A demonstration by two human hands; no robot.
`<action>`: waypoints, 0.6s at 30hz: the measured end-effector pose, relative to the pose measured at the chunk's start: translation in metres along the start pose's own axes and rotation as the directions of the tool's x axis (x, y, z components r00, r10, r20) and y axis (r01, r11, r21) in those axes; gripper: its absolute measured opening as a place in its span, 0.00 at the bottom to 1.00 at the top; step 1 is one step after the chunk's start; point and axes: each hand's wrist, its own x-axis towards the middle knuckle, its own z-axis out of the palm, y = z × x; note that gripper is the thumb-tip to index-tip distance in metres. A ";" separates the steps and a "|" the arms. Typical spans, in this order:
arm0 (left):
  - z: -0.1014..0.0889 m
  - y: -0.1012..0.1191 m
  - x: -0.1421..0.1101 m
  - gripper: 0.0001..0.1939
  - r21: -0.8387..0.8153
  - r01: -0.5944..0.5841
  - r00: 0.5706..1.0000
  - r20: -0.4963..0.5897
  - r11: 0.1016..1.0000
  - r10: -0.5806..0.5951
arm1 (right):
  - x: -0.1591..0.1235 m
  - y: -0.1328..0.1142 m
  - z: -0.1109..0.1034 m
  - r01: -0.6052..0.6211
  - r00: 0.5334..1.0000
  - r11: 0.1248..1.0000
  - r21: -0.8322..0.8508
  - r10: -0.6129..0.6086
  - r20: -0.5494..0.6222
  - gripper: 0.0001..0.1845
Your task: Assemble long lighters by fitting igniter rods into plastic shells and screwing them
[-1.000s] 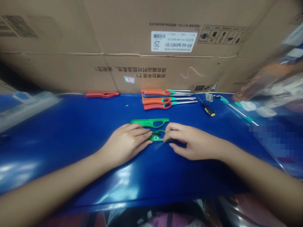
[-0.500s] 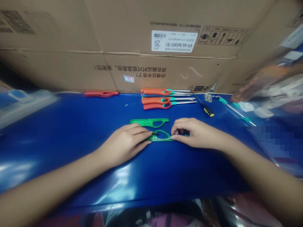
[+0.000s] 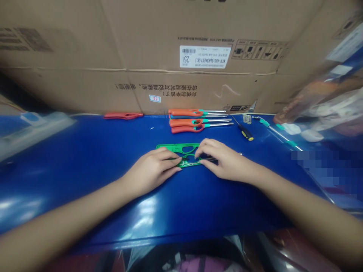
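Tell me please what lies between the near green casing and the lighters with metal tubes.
In the head view, the far green casing lies on the blue table, between the near green casing and the lighters; the right hand overlaps its right end.

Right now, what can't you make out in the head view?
All head view:
- Near green shell: left end, under left hand.
- Far green shell: right end, behind right hand.
- Rod: middle, behind right hand; grip unclear.
- Label: fine print too small.
- Orange item, far right: blurred.
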 end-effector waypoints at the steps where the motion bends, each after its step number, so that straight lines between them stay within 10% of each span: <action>1: 0.000 0.000 0.000 0.13 -0.013 0.000 1.000 -0.006 1.000 -0.001 | 0.000 -0.001 0.003 0.032 0.999 0.999 0.036 -0.032 0.001 0.08; 18: -0.001 0.004 -0.002 0.12 -0.165 0.036 0.998 0.047 0.986 -0.029 | -0.002 -0.003 0.011 0.054 0.994 0.997 0.061 -0.060 0.092 0.06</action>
